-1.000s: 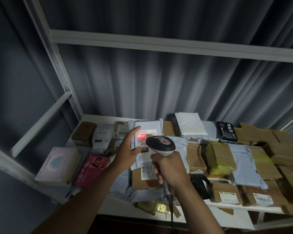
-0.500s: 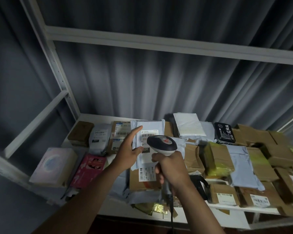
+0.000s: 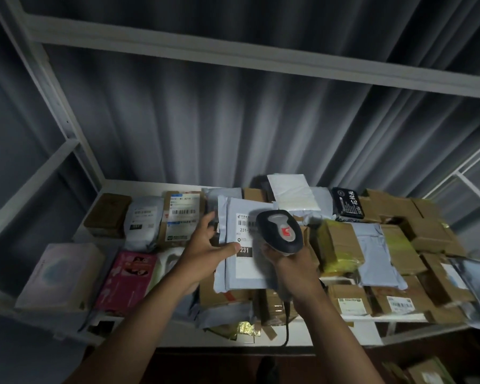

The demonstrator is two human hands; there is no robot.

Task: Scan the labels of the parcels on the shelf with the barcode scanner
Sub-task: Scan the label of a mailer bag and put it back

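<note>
Head view: I note right hand (image 3: 294, 268) gripping barcode scanner (image 3: 280, 231); left hand (image 3: 204, 249) pinching grey parcel (image 3: 243, 268), thumb on label.

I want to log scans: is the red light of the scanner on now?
Cannot tell. No red glow shows on the grey parcel's label, but the barcode scanner covers part of it.

Right hand (image 3: 294, 266) grips scanner (image 3: 279, 231) over grey mailer (image 3: 240, 261); left hand (image 3: 205, 249) pinches mailer's left edge. Boxes (image 3: 399, 245) crowd shelf (image 3: 139, 187).
</note>
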